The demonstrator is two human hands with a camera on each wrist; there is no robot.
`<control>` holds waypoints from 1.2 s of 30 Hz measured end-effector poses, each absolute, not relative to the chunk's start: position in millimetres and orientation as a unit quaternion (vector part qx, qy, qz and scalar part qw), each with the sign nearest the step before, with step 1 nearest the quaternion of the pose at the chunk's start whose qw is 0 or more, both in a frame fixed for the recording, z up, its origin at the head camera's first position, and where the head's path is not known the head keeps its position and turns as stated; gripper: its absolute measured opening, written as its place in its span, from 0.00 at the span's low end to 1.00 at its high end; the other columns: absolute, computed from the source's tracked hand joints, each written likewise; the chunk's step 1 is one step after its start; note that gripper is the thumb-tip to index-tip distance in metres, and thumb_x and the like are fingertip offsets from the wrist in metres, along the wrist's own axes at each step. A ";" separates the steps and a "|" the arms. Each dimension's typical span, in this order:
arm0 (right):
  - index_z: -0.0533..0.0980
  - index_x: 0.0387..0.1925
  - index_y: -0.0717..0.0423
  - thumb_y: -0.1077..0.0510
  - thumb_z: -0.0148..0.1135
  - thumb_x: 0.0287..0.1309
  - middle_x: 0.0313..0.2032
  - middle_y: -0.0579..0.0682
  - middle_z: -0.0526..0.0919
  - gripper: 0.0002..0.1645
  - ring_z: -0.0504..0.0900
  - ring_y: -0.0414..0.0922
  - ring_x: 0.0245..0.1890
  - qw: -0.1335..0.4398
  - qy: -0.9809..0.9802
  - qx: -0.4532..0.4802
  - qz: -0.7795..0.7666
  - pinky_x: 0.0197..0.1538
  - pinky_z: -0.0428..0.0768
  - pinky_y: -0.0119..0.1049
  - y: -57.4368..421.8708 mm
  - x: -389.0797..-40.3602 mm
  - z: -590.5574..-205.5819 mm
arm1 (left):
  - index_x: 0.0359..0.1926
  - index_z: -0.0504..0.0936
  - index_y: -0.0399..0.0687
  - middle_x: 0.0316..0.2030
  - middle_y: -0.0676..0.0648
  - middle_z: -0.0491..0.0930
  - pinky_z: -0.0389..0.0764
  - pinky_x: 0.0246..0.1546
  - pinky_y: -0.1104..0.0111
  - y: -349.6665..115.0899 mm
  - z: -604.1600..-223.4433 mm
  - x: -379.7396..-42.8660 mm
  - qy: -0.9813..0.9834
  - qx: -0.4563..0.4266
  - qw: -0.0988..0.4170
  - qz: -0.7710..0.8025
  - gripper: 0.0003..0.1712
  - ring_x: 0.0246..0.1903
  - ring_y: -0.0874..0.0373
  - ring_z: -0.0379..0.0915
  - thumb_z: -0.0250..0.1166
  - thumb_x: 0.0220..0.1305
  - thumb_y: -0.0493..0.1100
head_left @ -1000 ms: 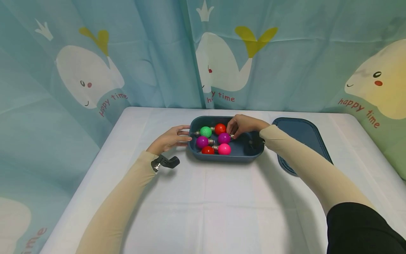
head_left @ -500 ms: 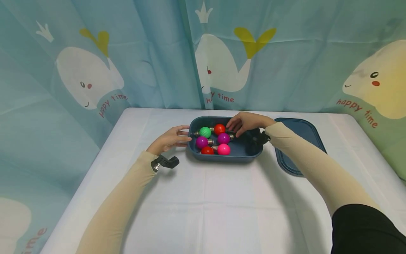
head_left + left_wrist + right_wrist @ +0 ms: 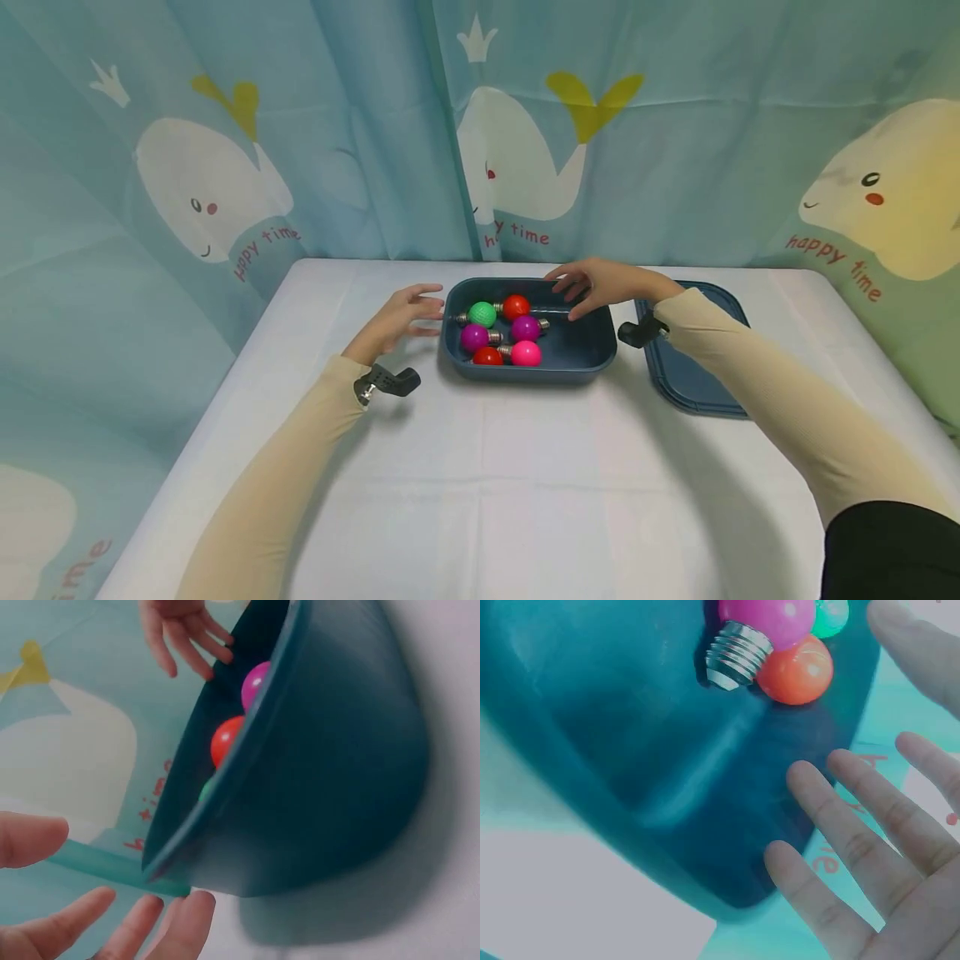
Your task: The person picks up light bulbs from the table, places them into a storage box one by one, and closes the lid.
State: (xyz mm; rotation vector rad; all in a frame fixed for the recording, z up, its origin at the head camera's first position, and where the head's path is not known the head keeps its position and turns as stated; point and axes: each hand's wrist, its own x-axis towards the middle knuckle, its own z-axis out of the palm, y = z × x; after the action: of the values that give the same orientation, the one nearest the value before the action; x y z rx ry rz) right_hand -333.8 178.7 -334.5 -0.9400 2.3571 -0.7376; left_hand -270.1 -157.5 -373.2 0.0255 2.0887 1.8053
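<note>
Several colored light bulbs with metal screw bases lie in the left part of a dark blue box (image 3: 577, 375): a green bulb (image 3: 482, 314), a red bulb (image 3: 516, 307), a purple bulb (image 3: 526, 327), a second purple bulb (image 3: 474, 337), a pink bulb (image 3: 526, 353) and another red bulb (image 3: 487, 357). My right hand (image 3: 603, 285) hovers over the box's back right rim, fingers spread and holding nothing. Beside the box's left end is my left hand (image 3: 403, 321), with fingers extended and nothing held; whether a fingertip touches the wall I cannot tell.
A flat dark blue lid (image 3: 693, 375) lies on the white table (image 3: 480, 492) right of the box, partly covered by my right forearm. Behind the table hangs a curtain (image 3: 375, 167) printed with whales.
My right hand has let go of the purple bulb, lifted and moved right toward the box's rim. My left hand has drawn back slightly from the box's left end.
</note>
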 end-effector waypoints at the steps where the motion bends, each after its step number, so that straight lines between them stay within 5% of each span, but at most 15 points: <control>1: 0.61 0.65 0.65 0.62 0.70 0.49 0.60 0.68 0.71 0.43 0.75 0.62 0.56 0.244 0.866 -0.342 -0.270 0.58 0.77 0.52 180.4 -331.9 -332.1 | 0.71 0.53 0.41 0.65 0.33 0.61 0.74 0.58 0.50 -156.9 -372.1 -270.0 0.745 0.009 0.187 0.640 0.30 0.61 0.39 0.64 0.48 0.70 0.36; 11: 0.61 0.67 0.58 0.59 0.71 0.49 0.61 0.64 0.71 0.45 0.76 0.59 0.56 0.188 0.892 -0.318 -0.260 0.60 0.72 0.60 205.2 -312.5 -308.4 | 0.69 0.59 0.44 0.61 0.35 0.67 0.77 0.56 0.51 -143.1 -352.4 -266.1 0.789 0.014 0.129 0.601 0.30 0.59 0.41 0.69 0.55 0.68 0.39; 36: 0.62 0.66 0.59 0.57 0.64 0.57 0.55 0.66 0.76 0.37 0.79 0.59 0.52 0.096 0.933 -0.237 -0.255 0.52 0.80 0.51 286.1 -269.0 -279.3 | 0.67 0.63 0.51 0.60 0.42 0.72 0.80 0.53 0.61 -16.8 -325.7 -244.2 0.794 0.125 0.104 0.586 0.31 0.56 0.50 0.74 0.59 0.65 0.40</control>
State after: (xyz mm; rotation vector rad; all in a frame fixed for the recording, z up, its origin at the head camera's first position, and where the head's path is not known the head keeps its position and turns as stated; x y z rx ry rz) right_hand -269.0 286.1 -279.3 -0.7016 2.7630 -0.7548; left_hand -244.2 -16.8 -325.7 0.3691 2.3396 1.7288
